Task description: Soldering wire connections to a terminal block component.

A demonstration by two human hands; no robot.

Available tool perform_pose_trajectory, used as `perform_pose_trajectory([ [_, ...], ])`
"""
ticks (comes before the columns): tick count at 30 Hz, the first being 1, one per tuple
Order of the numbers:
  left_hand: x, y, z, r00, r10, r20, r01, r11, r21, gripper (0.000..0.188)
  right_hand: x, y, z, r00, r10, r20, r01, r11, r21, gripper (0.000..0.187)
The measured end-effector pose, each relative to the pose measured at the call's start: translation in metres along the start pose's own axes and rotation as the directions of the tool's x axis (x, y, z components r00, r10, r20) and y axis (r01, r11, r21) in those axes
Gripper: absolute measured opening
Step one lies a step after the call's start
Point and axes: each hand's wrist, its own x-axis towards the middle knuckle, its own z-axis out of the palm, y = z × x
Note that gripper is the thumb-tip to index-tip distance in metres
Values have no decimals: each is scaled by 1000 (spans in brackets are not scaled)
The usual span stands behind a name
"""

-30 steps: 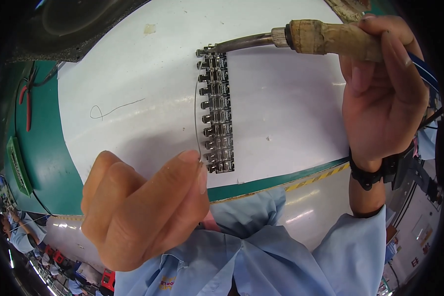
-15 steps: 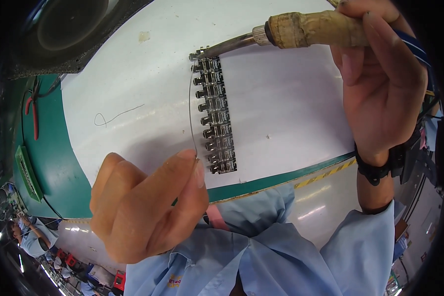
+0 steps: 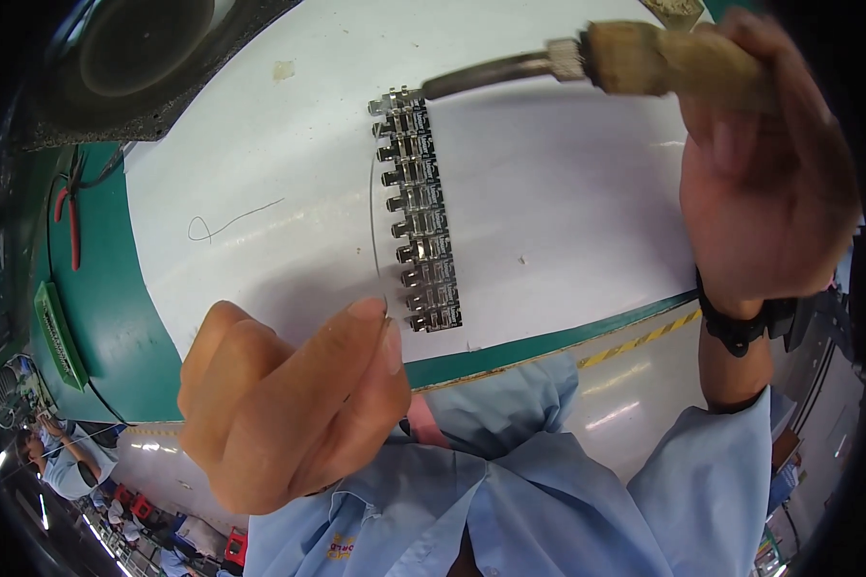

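My left hand [image 3: 289,409] pinches the short end of a thin wire [image 3: 386,306] between thumb and forefinger, near the lower end of a row of connectors. A longer thin grey wire [image 3: 372,212] runs along the row's left side; whether the two join, I cannot tell. The row of small metal connectors on black boards [image 3: 419,202] lies lengthwise on white paper. My right hand [image 3: 774,183], smeared by motion, grips a soldering iron [image 3: 664,60] by its tape-wrapped handle. The iron's tip is by the top right of the row.
White paper [image 3: 568,192] covers much of the green table [image 3: 116,317]. A loose looped wire [image 3: 231,223] lies on it. At left are red-handled pliers [image 3: 73,226] and a green board [image 3: 58,337]. A dark round-topped device [image 3: 140,48] stands at the far left. A person [image 3: 63,457] sits beyond.
My right hand has drawn the soldering iron to the right, off the topmost connector's left part. My left hand has barely moved; a gap now shows between its fingertips and the long wire.
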Motion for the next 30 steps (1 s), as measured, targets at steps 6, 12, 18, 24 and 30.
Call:
perform_pose_trajectory([
  [6, 2, -1, 2, 999, 27, 23, -27, 1000, 5, 25, 1, -13, 12, 1000, -4, 25, 4, 1000, -26, 28],
  [12, 2, -2, 3, 1000, 18, 23, -19, 1000, 14, 26, 0, -13, 7, 999, -2, 47, 4, 998, -57, 27],
  [18, 3, 1, 1, 999, -12, 40, 12, 1000, 22, 26, 2, -12, 4, 998, 3, 70, 3, 996, -95, 26],
  [24, 2, -1, 4, 1000, 4, 10, -4, 1000, 23, 26, 6, -16, 8, 996, 6, 92, 6, 992, -130, 25],
  [30, 2, -2, 5, 1000, 30, 6, -30, 999, 31, 26, 6, -16, 3, 994, 11, 113, 7, 986, -165, 24],
])
